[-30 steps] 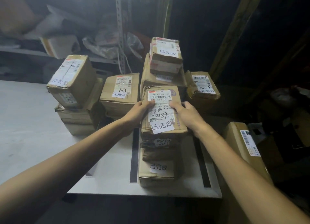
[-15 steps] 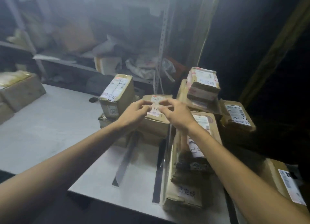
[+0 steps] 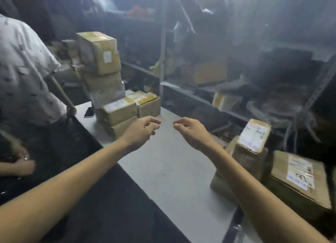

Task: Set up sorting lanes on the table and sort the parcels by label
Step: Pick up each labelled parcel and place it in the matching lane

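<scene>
**Both Hands Empty Over the Table**

At nine o'clock stood a person (image 3: 23, 69) in a white shirt, with a phone (image 3: 89, 112) lying on the table (image 3: 172, 170). At eleven o'clock, a tall stack of parcels (image 3: 101, 60) rose from the far end. Dead centre, the left hand (image 3: 140, 131) and right hand (image 3: 190, 131) hovered apart, fingers loosely curled, holding nothing. Between three and four o'clock, labelled parcels (image 3: 254, 139) sat at the table's right side.
</scene>
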{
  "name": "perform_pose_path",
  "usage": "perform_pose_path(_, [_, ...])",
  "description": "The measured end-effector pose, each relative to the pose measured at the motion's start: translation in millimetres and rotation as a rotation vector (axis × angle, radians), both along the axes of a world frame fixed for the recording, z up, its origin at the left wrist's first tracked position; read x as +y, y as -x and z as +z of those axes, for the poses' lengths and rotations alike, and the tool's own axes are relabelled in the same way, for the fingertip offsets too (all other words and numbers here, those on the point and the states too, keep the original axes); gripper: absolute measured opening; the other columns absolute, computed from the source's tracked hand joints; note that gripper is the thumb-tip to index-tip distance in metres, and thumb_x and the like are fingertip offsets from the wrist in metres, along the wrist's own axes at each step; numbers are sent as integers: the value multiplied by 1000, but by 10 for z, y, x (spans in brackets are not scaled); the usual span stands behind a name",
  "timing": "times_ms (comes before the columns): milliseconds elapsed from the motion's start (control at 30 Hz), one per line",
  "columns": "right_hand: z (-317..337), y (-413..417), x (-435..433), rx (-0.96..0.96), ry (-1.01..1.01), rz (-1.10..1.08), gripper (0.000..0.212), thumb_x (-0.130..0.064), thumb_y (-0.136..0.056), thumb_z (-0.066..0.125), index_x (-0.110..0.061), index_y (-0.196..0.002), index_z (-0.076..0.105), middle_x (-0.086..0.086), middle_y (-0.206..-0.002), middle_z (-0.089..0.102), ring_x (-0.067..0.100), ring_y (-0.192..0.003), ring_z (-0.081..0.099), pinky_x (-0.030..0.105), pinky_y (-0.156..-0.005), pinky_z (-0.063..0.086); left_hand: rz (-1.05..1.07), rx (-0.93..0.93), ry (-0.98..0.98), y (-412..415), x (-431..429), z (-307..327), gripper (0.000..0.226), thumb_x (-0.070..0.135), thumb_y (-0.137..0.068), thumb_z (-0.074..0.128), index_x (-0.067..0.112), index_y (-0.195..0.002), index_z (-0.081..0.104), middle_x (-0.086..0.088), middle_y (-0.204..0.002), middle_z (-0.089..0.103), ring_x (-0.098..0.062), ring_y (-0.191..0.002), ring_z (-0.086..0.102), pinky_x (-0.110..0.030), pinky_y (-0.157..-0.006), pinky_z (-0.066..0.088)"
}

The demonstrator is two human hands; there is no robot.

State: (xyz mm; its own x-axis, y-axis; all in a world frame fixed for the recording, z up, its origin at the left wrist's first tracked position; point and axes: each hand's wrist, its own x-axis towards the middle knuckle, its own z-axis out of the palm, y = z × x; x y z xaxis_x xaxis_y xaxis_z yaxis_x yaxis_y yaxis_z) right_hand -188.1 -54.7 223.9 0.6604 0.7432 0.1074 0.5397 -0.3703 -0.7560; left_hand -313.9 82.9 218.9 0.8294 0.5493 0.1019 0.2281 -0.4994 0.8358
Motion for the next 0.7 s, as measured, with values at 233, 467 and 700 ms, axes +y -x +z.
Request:
perform_pose_path(233, [-166,122,1166,29,57,175,29,-26,-102,54,-11,-121,69,5,-123,69,11,-99,57,9,-64,39,137,-19,76,280,1090,-184,20,21,-100,47,23,-110,65,1,-110,67,-17,-98,62,-38,-87,53])
perform_pose_path(467, [-646,-316,2282,96,118,257,30,-31,-102,53,-13,-121,67,3,-124,68,10,-100,58,25,-83,47,222,31,88,-31,2057,-555,22,21,-101,48,20,-115,65,1,-115,65,-13,-103,58,-24,-77,46])
perform_pose_path(700, [-941,-1022,3373,186,144,260,27,-31,-100,56,-14,-116,69,-1,-113,68,11,-100,61,32,-89,52,255,137,80,-556,3042,-786,21,15,-100,49,21,-113,63,3,-121,62,-11,-117,54,-18,-87,41])
